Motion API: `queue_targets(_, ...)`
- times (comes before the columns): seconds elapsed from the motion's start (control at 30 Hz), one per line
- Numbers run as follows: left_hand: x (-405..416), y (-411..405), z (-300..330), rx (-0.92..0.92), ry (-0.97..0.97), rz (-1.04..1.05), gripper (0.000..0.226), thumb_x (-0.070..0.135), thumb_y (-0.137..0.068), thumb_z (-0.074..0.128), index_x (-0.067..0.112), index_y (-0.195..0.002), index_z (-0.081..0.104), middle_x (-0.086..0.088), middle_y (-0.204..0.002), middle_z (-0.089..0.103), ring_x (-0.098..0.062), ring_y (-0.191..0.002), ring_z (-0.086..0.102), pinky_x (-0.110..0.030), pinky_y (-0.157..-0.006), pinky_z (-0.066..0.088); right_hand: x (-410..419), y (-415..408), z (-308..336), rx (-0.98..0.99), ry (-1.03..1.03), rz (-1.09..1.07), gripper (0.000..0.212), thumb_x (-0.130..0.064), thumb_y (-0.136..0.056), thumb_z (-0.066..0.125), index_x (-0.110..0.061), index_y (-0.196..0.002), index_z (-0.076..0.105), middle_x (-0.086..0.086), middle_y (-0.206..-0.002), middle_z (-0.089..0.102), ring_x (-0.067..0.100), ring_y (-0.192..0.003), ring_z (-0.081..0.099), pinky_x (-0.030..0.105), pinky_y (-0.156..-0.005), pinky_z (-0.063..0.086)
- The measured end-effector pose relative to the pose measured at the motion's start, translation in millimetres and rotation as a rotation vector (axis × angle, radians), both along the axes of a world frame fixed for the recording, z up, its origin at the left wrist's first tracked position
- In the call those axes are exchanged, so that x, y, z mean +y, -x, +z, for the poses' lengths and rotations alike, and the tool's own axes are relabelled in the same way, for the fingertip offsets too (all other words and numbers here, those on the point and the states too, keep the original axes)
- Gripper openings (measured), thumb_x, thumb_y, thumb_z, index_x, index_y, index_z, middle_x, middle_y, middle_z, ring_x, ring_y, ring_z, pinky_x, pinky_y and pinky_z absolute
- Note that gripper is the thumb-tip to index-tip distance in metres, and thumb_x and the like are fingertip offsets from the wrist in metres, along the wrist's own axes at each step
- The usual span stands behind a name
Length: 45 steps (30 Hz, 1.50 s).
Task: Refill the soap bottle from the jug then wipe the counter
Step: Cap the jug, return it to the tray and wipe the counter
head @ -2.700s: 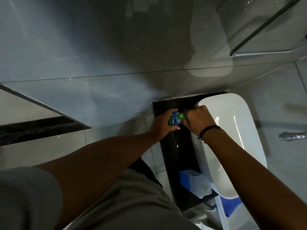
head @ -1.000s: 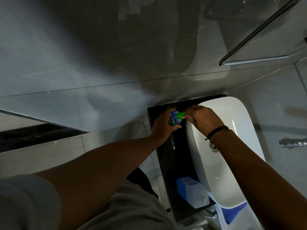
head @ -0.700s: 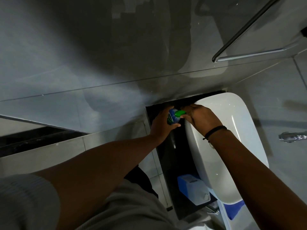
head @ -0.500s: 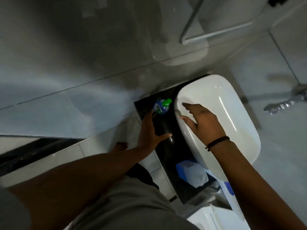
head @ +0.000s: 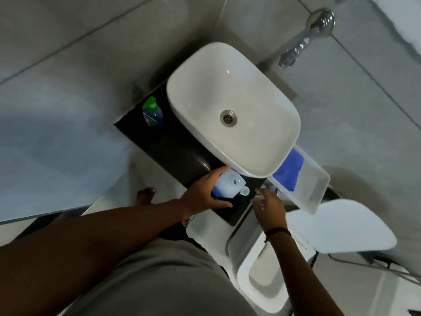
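Left hand (head: 205,197) grips the jug (head: 229,184), right hand (head: 270,205) open beside it; soap bottle (head: 152,111) far left, capped; wiping remains.

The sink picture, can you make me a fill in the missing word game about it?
1. The left hand is wrapped around the ____, which stands on the dark counter.
2. The soap bottle has a ____ top.
3. The cloth in the clear tray is ____.
4. The drain sits in the middle of the white ____.

Missing words: jug; green; blue; sink
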<state>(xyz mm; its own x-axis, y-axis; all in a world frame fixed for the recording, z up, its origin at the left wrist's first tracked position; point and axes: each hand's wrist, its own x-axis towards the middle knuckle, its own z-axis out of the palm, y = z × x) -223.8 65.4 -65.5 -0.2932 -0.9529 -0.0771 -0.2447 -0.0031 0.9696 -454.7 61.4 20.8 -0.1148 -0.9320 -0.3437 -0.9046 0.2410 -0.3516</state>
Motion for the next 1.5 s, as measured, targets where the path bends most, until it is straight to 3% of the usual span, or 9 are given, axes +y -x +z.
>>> queue_targets(0.23, 4, 18, 1, -0.021, -0.031, 0.121, 0.105, 0.042, -0.078, 0.093, 0.024, -0.164, 0.036, 0.008, -0.161, 0.050, 0.002, -0.142, 0.047, -0.012, -0.117, 0.038, -21, -10, -60, 0.037, -0.104, 0.113, 0.037, -0.011, -0.087, 0.069, -0.005, -0.123, 0.066, 0.022, -0.124, 0.062, 0.040, -0.115, 0.059, 0.038, -0.097, 0.044)
queue_targets(0.37, 4, 21, 1, 0.007, -0.032, 0.128, 0.103, 0.039, -0.082, 0.091, 0.024, -0.165, 0.034, 0.005, -0.161, 0.050, -0.007, -0.144, 0.051, -0.022, -0.117, 0.045, -20, -9, -48, 0.028, -0.046, 0.076, 0.027, -0.011, -0.083, 0.070, -0.005, -0.109, 0.066, 0.020, -0.112, 0.064, 0.039, -0.102, 0.062, 0.038, -0.085, 0.048)
queue_targets(0.53, 7, 20, -2, 0.034, -0.040, 0.123, 0.100, 0.039, -0.083, 0.089, 0.033, -0.165, 0.031, 0.014, -0.155, 0.050, -0.006, -0.142, 0.054, -0.031, -0.115, 0.051, -3, -13, 15, -0.284, 0.238, 0.045, 0.036, -0.010, -0.089, 0.069, -0.021, -0.122, 0.066, 0.005, -0.112, 0.054, 0.000, -0.083, 0.057, 0.006, -0.082, 0.045)
queue_targets(0.73, 8, 23, -1, 0.025, 0.016, 0.167, 0.101, 0.028, -0.080, 0.094, 0.028, -0.161, 0.034, 0.011, -0.152, 0.050, -0.008, -0.138, 0.055, -0.022, -0.114, 0.049, -15, -48, 68, -0.633, 0.285, 0.105, 0.022, -0.015, -0.089, 0.077, -0.020, -0.108, 0.066, -0.002, -0.110, 0.070, 0.013, -0.103, 0.068, 0.020, -0.093, 0.054)
queue_targets(0.9, 12, 23, -2, 0.042, 0.018, 0.191, 0.098, 0.025, -0.080, 0.093, 0.018, -0.162, 0.040, 0.003, -0.152, 0.055, -0.002, -0.136, 0.052, -0.010, -0.112, 0.043, -21, -54, 61, -0.440, 0.207, 0.294, 0.028, -0.006, -0.083, 0.080, -0.017, -0.105, 0.066, -0.006, -0.106, 0.071, 0.005, -0.099, 0.068, 0.017, -0.091, 0.055)
queue_targets(1.07, 13, 24, -2, 0.042, 0.062, 0.195, 0.097, 0.027, -0.081, 0.093, 0.014, -0.162, 0.041, -0.005, -0.152, 0.059, -0.017, -0.136, 0.061, -0.025, -0.115, 0.049, -29, -50, 55, -0.133, 0.205, 0.560, 0.036, -0.010, -0.088, 0.075, -0.021, -0.121, 0.069, 0.003, -0.113, 0.069, 0.012, -0.083, 0.064, 0.015, -0.082, 0.050)
queue_targets(1.27, 14, 23, 0, 0.033, 0.102, 0.209, 0.096, 0.029, -0.084, 0.091, 0.013, -0.163, 0.039, -0.007, -0.146, 0.065, -0.018, -0.128, 0.066, -0.026, -0.113, 0.051, -45, -68, 65, 0.232, 0.021, 0.536, 0.059, -0.068, -0.082, 0.063, -0.013, -0.100, 0.063, 0.003, -0.083, 0.061, 0.022, -0.073, 0.058, 0.033, -0.065, 0.051)
queue_targets(1.4, 14, 25, -2, 0.002, 0.155, 0.235, 0.095, 0.023, -0.078, 0.095, 0.003, -0.157, 0.046, -0.014, -0.145, 0.064, -0.017, -0.130, 0.062, -0.032, -0.113, 0.053, -51, -59, 79, 0.042, -0.077, 0.748, 0.044, -0.017, -0.087, 0.074, -0.021, -0.130, 0.062, 0.007, -0.116, 0.063, 0.028, -0.101, 0.063, 0.035, -0.089, 0.054)
queue_targets(1.5, 14, 23, -1, -0.002, 0.140, 0.216, 0.096, 0.026, -0.081, 0.094, 0.007, -0.160, 0.042, -0.011, -0.149, 0.062, -0.024, -0.130, 0.065, -0.035, -0.113, 0.053, -52, -65, 77, 0.153, -0.027, 0.712, 0.029, -0.026, -0.094, 0.068, -0.015, -0.120, 0.067, 0.011, -0.104, 0.069, 0.031, -0.095, 0.065, 0.031, -0.079, 0.049)
